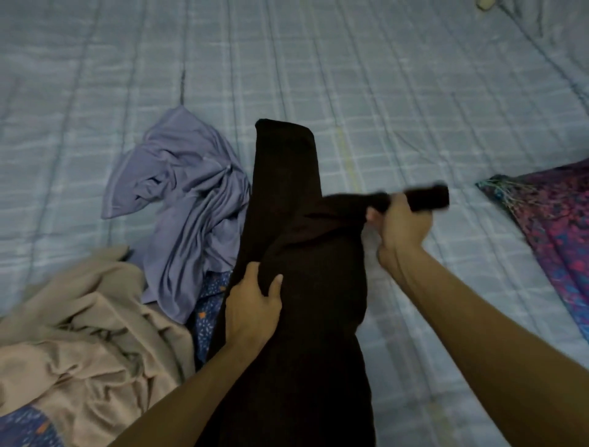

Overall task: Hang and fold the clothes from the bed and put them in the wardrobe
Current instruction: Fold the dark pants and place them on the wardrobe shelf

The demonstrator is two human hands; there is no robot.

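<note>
A long black garment (287,191) lies lengthwise on the bed, running from the near edge toward the middle. My left hand (251,306) grips its left edge partway up, thumb and fingers curled into the cloth. My right hand (401,220) holds a narrow black part of the same garment, a sleeve or leg end, lifted off the bed and pulled out to the right. A crumpled lavender garment (181,197) lies just left of the black one. A beige garment (89,325) is heaped at the near left.
The bed is covered by a pale blue checked sheet (382,79). A dark blue patterned cloth (207,306) shows under the pile. A purple and pink patterned fabric (554,223) lies at the right edge. A small pale object (486,3) sits at the far top.
</note>
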